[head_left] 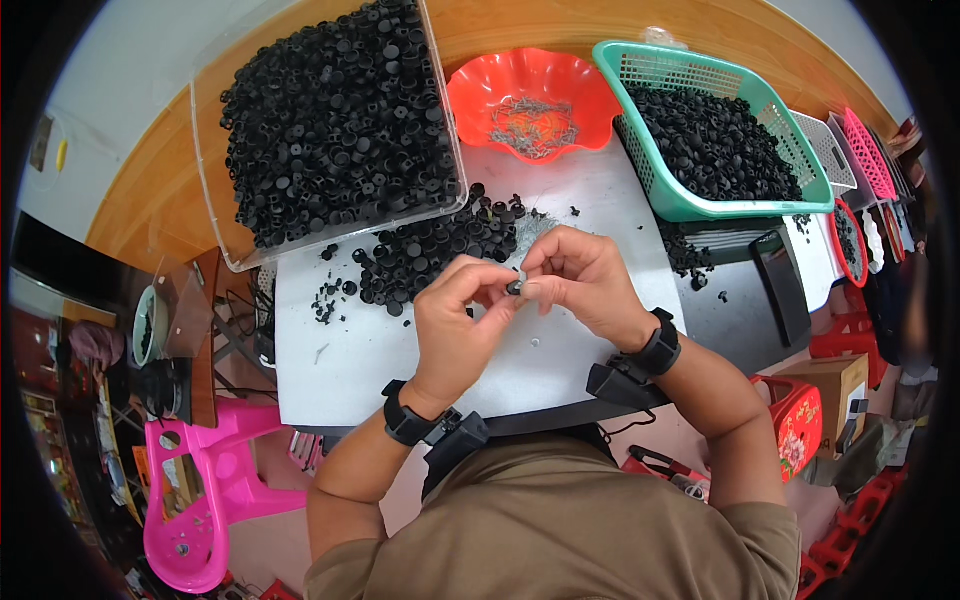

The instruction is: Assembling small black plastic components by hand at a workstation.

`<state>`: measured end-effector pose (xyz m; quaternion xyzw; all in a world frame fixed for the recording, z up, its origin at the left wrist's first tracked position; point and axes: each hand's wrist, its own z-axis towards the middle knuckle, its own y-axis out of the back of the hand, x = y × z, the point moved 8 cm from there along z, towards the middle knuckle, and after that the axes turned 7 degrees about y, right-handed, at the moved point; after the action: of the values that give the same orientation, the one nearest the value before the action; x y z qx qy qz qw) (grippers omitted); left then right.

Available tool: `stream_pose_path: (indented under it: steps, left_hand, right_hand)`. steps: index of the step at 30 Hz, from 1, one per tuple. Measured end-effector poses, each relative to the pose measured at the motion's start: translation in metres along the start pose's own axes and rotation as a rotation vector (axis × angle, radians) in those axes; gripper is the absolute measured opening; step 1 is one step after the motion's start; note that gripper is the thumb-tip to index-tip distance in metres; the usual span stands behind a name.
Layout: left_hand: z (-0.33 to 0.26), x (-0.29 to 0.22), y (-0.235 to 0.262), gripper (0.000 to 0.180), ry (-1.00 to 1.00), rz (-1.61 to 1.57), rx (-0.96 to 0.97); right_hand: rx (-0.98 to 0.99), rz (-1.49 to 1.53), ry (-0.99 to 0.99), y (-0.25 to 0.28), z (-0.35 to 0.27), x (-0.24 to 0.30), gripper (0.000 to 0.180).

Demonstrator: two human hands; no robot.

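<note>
Above the white tabletop my two hands meet, fingertips almost touching. My left hand (458, 318) is closed in a pinch on a small black plastic part (515, 287). My right hand (590, 285) also pinches at that part; a tiny pale bit shows between the fingertips, too small to name. Just beyond the hands lies a loose pile of round black plastic caps (420, 250). Beside the pile, partly behind my right hand, is a small heap of thin silvery pieces (533, 226).
A clear bin (455, 205) full of black caps stands back left. Behind the hands sits a red scalloped bowl (475, 88) with thin metal pieces. A green basket (700, 208) of small black parts stands back right. A pink stool (215, 490) is at lower left.
</note>
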<state>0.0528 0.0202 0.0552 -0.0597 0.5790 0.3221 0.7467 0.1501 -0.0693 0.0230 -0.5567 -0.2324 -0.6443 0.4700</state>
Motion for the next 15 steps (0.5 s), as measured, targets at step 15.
stream_pose_path:
  steps: [15]
  left_hand:
    - [-0.005,0.009,0.044,0.033,0.118,0.085,-0.1]
  right_hand:
    - [-0.153,0.397,-0.117,0.022,0.004,-0.009,0.01]
